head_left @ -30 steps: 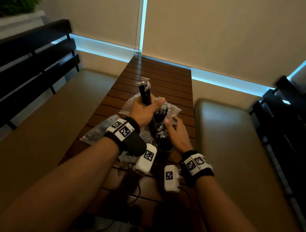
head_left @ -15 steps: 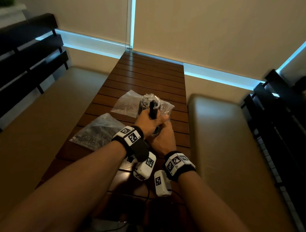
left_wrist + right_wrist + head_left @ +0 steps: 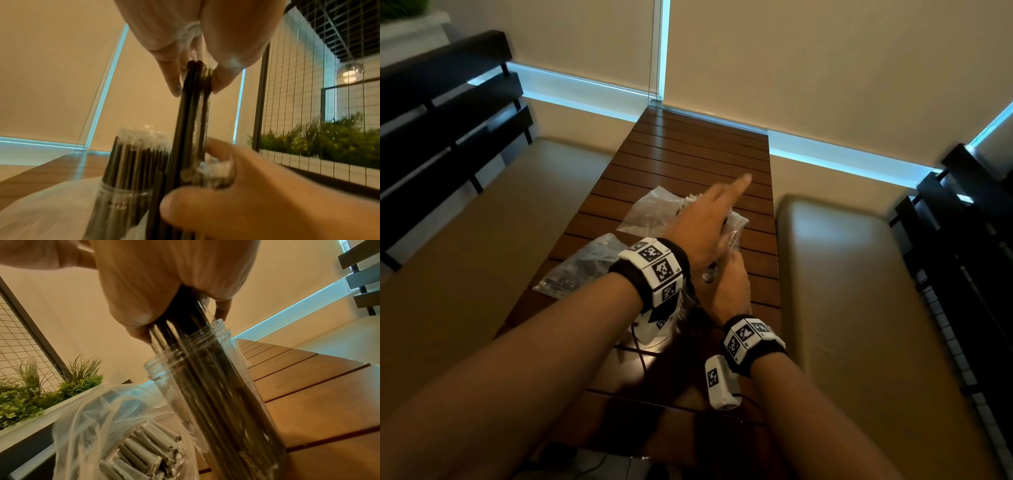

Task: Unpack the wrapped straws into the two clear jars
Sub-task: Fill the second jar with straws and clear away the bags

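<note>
On the slatted wooden table (image 3: 688,154) my two hands work over a clear jar (image 3: 261,426) with a threaded mouth. A bundle of black straws (image 3: 191,121) stands in the jar, some still in clear wrappers. My left hand (image 3: 705,222) is on top and pinches the straw tips (image 3: 195,91), with its index finger sticking straight out. My right hand (image 3: 729,284) is lower and grips the bundle just above the jar's rim (image 3: 180,324). A second jar (image 3: 123,194), packed with black straws, stands just beside. Both jars are hidden behind my hands in the head view.
Two clear plastic bags lie on the table: one (image 3: 654,212) under the jars, another (image 3: 585,263) nearer left with dark contents. One open bag (image 3: 92,418) holds several grey wrapped tubes. Tan bench seats (image 3: 842,274) flank the table, with dark slatted backrests beyond. A wall closes the far end.
My left hand has lowered the straw bundle from high above the table down into the jar and straightened its index finger. My right hand has closed in under the left hand.
</note>
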Available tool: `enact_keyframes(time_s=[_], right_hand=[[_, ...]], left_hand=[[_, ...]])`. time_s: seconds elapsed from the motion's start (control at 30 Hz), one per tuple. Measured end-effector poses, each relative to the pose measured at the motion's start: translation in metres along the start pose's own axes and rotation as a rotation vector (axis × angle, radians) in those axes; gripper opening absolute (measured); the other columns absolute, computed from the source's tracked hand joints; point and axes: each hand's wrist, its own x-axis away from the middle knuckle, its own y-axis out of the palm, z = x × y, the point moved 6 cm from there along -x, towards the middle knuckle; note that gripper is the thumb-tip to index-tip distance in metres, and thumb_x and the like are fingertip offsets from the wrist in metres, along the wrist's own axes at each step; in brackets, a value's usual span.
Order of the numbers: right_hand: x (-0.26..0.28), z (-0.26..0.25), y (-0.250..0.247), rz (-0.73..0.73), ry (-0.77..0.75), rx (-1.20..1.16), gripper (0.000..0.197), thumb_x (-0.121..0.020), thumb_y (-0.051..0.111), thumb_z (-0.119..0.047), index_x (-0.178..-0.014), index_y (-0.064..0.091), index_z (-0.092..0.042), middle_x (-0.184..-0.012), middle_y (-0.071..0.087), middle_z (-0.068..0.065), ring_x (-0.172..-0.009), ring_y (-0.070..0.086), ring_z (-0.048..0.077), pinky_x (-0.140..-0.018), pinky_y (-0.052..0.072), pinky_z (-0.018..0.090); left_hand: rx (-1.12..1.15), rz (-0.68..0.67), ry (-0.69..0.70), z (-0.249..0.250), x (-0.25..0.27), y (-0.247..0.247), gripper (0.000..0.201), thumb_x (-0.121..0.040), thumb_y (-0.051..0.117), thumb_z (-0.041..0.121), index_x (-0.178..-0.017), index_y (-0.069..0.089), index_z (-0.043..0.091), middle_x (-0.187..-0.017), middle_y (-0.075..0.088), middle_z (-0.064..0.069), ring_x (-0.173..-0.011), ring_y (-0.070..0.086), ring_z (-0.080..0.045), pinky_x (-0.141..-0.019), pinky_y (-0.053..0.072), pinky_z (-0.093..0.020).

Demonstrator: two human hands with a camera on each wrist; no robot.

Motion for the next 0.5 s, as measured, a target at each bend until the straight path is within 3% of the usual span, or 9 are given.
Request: enact_keyframes(time_s=[0.07, 0.1, 0.17, 0.2, 0.3, 0.4, 0.5], right_hand=[[0.001, 0.0, -0.001, -0.022, 0.002, -0.001, 0.044, -0.083, 0.07, -0.031, -0.12, 0.047, -0.024, -0.112, 0.049, -0.003, -0.092, 0.059, 0.017, -0.075, 0.053, 0.032], [0.001, 0.001, -0.001, -0.023, -0.005, 0.012, 0.046, -0.084, 0.068, -0.029, -0.125, 0.047, -0.023, -0.118, 0.049, -0.002, -0.098, 0.058, 0.017, -0.079, 0.053, 0.033], [0.002, 0.005, -0.002, -0.02, -0.024, 0.019, 0.052, -0.086, 0.063, -0.027, -0.134, 0.044, -0.021, -0.128, 0.048, 0.001, -0.109, 0.055, 0.017, -0.087, 0.051, 0.033], [0.002, 0.007, -0.002, -0.026, -0.023, -0.002, 0.056, -0.085, 0.065, -0.03, -0.136, 0.043, -0.022, -0.133, 0.047, 0.0, -0.113, 0.054, 0.016, -0.088, 0.05, 0.031], [0.001, 0.01, 0.0, -0.044, 0.001, -0.044, 0.076, -0.077, 0.065, -0.054, -0.143, 0.036, -0.028, -0.143, 0.042, -0.007, -0.123, 0.048, 0.008, -0.095, 0.048, 0.027], [-0.003, 0.016, 0.01, -0.054, -0.009, 0.031, 0.07, -0.082, 0.06, -0.057, -0.141, 0.037, -0.029, -0.137, 0.045, -0.008, -0.119, 0.049, 0.006, -0.094, 0.05, 0.028], [-0.001, 0.012, 0.007, -0.041, -0.067, 0.18, 0.061, -0.084, 0.052, -0.059, -0.136, 0.042, -0.029, -0.13, 0.05, -0.007, -0.115, 0.05, 0.011, -0.095, 0.05, 0.038]], left_hand=[[-0.123, -0.172, -0.01, -0.011, 0.011, 0.022, 0.052, -0.096, 0.051, 0.01, -0.146, 0.038, 0.017, -0.148, 0.039, -0.006, -0.135, 0.039, -0.02, -0.11, 0.038, -0.04], [-0.169, -0.295, -0.044, -0.022, 0.021, 0.038, 0.047, -0.1, 0.044, 0.016, -0.147, 0.036, 0.015, -0.153, 0.033, -0.005, -0.142, 0.03, -0.022, -0.115, 0.03, -0.043], [-0.202, -0.52, -0.146, -0.045, 0.046, 0.064, 0.055, -0.104, 0.028, 0.035, -0.154, 0.017, 0.013, -0.161, 0.016, -0.004, -0.149, 0.009, -0.019, -0.12, 0.014, -0.047], [-0.21, -0.571, -0.172, -0.053, 0.054, 0.071, 0.062, -0.103, 0.021, 0.046, -0.155, 0.008, 0.014, -0.163, 0.008, -0.001, -0.15, 0.001, -0.016, -0.121, 0.008, -0.049], [-0.284, -0.522, -0.11, -0.058, 0.054, 0.068, 0.083, -0.091, 0.002, 0.069, -0.155, -0.003, 0.017, -0.163, -0.004, 0.003, -0.149, -0.009, -0.011, -0.121, 0.002, -0.05], [-0.349, -0.434, -0.063, -0.051, 0.049, 0.06, 0.087, -0.087, -0.003, 0.072, -0.154, -0.006, 0.017, -0.162, -0.009, 0.003, -0.149, -0.012, -0.012, -0.121, 0.0, -0.05], [-0.363, -0.61, -0.108, -0.054, 0.065, 0.073, 0.085, -0.089, 0.004, 0.071, -0.154, -0.01, 0.017, -0.162, -0.014, 0.004, -0.148, -0.014, -0.012, -0.12, 0.002, -0.053]])
